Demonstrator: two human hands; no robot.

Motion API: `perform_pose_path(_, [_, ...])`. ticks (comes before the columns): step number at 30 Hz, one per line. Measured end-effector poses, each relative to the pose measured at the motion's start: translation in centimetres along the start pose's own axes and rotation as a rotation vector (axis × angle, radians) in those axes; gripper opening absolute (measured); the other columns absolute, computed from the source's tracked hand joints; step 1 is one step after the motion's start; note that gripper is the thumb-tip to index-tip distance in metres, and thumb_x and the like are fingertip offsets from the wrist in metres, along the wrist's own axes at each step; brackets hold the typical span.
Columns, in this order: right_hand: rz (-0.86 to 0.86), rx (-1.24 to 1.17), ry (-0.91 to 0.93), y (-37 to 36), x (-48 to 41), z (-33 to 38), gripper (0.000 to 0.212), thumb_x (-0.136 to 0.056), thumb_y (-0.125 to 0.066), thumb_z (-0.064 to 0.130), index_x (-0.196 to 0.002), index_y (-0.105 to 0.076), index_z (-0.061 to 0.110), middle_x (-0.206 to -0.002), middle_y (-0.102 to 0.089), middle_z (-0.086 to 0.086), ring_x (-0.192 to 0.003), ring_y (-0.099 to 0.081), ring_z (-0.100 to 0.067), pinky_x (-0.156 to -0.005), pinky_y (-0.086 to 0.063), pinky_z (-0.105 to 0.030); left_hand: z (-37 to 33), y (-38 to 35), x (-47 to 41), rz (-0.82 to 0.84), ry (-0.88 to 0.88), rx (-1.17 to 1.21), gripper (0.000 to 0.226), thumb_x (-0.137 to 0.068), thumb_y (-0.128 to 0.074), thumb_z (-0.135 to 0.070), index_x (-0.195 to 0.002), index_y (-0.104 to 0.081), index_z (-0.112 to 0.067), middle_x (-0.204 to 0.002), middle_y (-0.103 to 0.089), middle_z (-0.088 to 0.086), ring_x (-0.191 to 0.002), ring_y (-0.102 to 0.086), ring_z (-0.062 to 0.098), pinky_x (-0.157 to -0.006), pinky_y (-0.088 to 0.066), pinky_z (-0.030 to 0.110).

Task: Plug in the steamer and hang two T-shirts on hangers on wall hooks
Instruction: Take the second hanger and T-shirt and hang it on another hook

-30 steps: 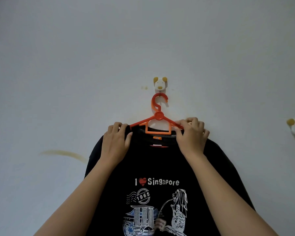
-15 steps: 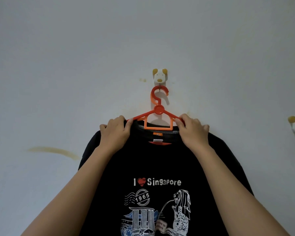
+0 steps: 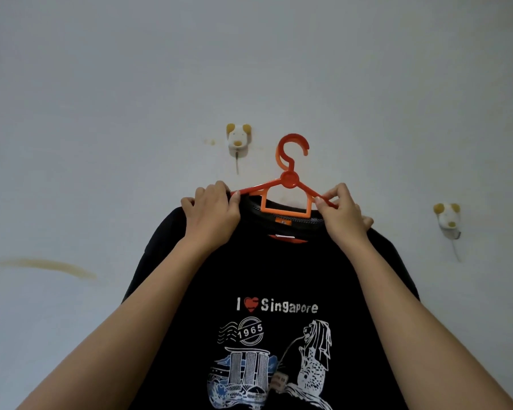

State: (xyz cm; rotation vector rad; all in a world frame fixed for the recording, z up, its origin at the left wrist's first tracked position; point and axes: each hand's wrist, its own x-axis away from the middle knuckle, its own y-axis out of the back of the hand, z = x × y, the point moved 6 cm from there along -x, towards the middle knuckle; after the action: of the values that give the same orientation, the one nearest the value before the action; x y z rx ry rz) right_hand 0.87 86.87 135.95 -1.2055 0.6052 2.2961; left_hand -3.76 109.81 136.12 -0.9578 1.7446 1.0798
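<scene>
A black T-shirt with an "I love Singapore" print hangs on an orange plastic hanger. My left hand grips the hanger's left arm and the shirt's shoulder. My right hand pinches the hanger's right arm at the other shoulder. The hanger's hook is free in the air, to the right of and slightly below a white dog-shaped wall hook. It touches no hook. The steamer is not in view.
A second dog-shaped wall hook sits lower on the right of the pale wall. A yellowish smear marks the wall at the left.
The hanger's hook was over the left dog hook before. Now it is off it and off to the right, held by both hands, tilted a little.
</scene>
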Motion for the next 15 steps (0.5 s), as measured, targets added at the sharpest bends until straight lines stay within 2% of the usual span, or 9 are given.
perform_pose_path(7, [0.014, -0.009, -0.080, 8.5, 0.5, -11.2, 0.017, -0.091, -0.051, 0.033, -0.089, -0.053, 0.016, -0.080, -0.057, 0.003, -0.076, -0.043, -0.010, -0.086, -0.022, -0.037, -9.6, -8.7, 5.4, 0.054, -0.027, 0.095, 0.018, -0.096, -0.031, -0.035, -0.104, -0.042, -0.024, -0.090, -0.053, 0.002, -0.092, -0.044, 0.022, -0.082, -0.021, 0.039])
perform_pose_path(10, [-0.048, 0.055, -0.083, 11.9, 0.5, -15.6, 0.016, -0.090, -0.055, 0.032, -0.083, -0.054, 0.017, -0.080, -0.061, 0.003, -0.083, -0.050, -0.018, -0.084, -0.018, -0.034, -13.2, -12.9, 7.8, 0.096, -0.015, 0.169, 0.014, -0.096, -0.032, -0.034, -0.102, -0.041, -0.025, -0.088, -0.053, 0.000, -0.091, -0.044, 0.021, -0.082, -0.021, 0.038])
perform_pose_path(15, [-0.117, 0.159, -0.065, 17.2, 0.4, -21.5, 0.016, -0.087, -0.058, 0.032, -0.078, -0.055, 0.019, -0.080, -0.062, 0.004, -0.085, -0.052, -0.019, -0.084, -0.018, -0.033, -18.8, -18.4, 11.2, 0.107, 0.011, 0.265, 0.011, -0.096, -0.034, -0.033, -0.097, -0.042, -0.025, -0.086, -0.053, -0.001, -0.088, -0.043, 0.019, -0.080, -0.022, 0.036])
